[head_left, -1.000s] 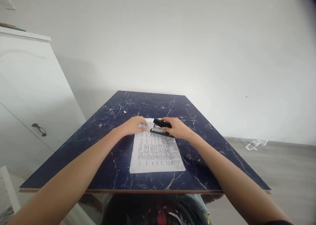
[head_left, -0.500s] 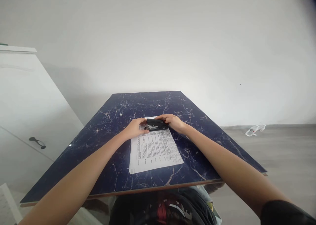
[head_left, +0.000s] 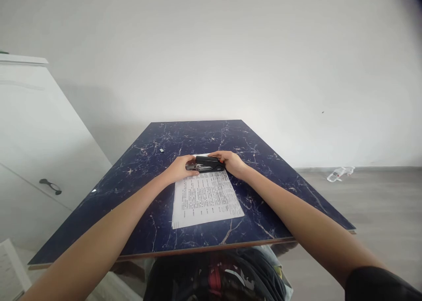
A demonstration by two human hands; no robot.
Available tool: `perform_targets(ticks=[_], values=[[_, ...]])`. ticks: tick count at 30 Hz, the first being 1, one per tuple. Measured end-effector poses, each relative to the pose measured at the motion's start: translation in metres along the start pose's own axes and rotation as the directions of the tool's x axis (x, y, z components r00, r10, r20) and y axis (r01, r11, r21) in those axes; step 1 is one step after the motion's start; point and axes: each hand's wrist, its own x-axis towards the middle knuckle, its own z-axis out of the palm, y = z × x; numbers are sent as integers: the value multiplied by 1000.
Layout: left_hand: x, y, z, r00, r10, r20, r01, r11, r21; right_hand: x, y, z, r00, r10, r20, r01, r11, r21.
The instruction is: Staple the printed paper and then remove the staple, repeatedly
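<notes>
A black stapler (head_left: 211,164) is held sideways between my two hands, over the far part of a stack of printed paper sheets (head_left: 207,200). My left hand (head_left: 180,168) grips its left end, thumb on the near side and fingers on the far side; metal parts of the stapler show beside the fingertips. At the right end, my right hand (head_left: 230,162) is closed around the stapler, where a small orange spot shows by the fingers. The sheets lie flat on the blue marbled table (head_left: 211,133), slightly askew to one another.
A small pale piece (head_left: 161,151) lies on the table at the left, and a white scrap (head_left: 94,190) is near its left edge. A white cabinet (head_left: 29,129) with a dark handle (head_left: 50,186) stands left. Clear plastic packaging (head_left: 340,174) lies on the floor at right.
More of the stapler's metal part shows at its left end, and the orange spot has come into sight by my right hand. Both hands stay on the stapler; the view has shifted slightly.
</notes>
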Motion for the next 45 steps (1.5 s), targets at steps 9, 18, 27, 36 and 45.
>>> perform_targets(ticks=[9, 18, 27, 36, 45], values=[[2, 4, -16, 951, -191, -242, 75, 905, -418, -8, -4, 6, 973, -228, 29, 191, 735, -650], [0, 15, -13, 915, -379, 139, 287, 369, -884, -20, -6, 19, 657, -663, 360, 596, 164, -786], [2, 4, -11, 924, -380, 37, 233, 486, -842, -23, -16, 22, 664, -569, 486, 639, 95, -763], [2, 8, -12, 919, -392, 45, 240, 467, -851, -22, -15, 25, 669, -546, 504, 668, 143, -730], [-8, 23, -18, 759, -347, -550, -23, 831, -556, -22, -14, 29, 914, -303, -271, 118, 835, -537]])
